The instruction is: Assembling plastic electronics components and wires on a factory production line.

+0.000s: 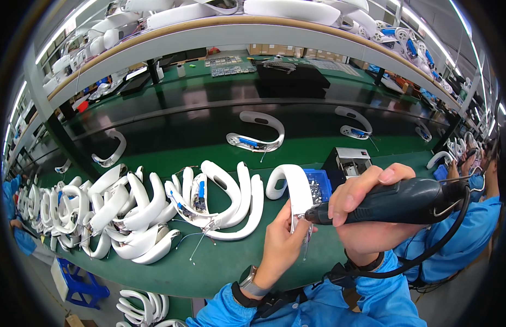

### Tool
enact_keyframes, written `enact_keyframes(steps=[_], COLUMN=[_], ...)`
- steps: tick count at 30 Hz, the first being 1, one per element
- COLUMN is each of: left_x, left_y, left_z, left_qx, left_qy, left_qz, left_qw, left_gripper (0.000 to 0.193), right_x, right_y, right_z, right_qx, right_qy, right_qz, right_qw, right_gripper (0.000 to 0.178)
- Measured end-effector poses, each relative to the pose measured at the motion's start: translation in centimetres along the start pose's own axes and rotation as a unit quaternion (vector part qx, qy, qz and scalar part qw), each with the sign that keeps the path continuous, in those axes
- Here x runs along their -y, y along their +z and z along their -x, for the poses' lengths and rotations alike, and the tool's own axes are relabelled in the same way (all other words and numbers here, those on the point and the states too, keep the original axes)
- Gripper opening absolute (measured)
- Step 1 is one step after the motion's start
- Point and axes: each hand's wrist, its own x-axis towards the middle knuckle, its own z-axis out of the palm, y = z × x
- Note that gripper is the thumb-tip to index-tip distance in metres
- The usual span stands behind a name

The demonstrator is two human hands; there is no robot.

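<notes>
My left hand grips a white curved plastic housing, shaped like a neck-fan shell, and holds it upright near the table's front edge. The fingers of my right hand wrap round a dark electric screwdriver lying nearly level. Its tip points left and meets the lower end of the housing, close to my left fingertips. The exact contact spot is partly hidden by the fingers. A black cable loops from the screwdriver's back end down past my right wrist. Just behind the housing stands a blue tray of small screws.
Several white housings with loose wires crowd the green table on the left. A small dark machine stands behind my right hand. More housings lie on the belt beyond. An overhead shelf spans the back. A person in blue sits at right.
</notes>
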Motion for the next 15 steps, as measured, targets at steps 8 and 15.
enact_keyframes(steps=[8,15], left_x=[1.1,0.7], left_y=[0.0,0.1], left_z=[0.0,0.1], left_qx=[-0.012,-0.012], left_qy=[0.013,-0.001], left_qz=[0.015,0.004], left_qw=[1.000,1.000], left_gripper=[0.047,0.050], right_x=[0.1,0.6], right_y=[0.8,-0.5], right_z=[0.1,0.3], right_qx=[-0.070,0.000], right_qy=[-0.001,0.026], right_qz=[0.065,-0.039], right_qw=[0.995,0.999], right_gripper=[0.066,0.069])
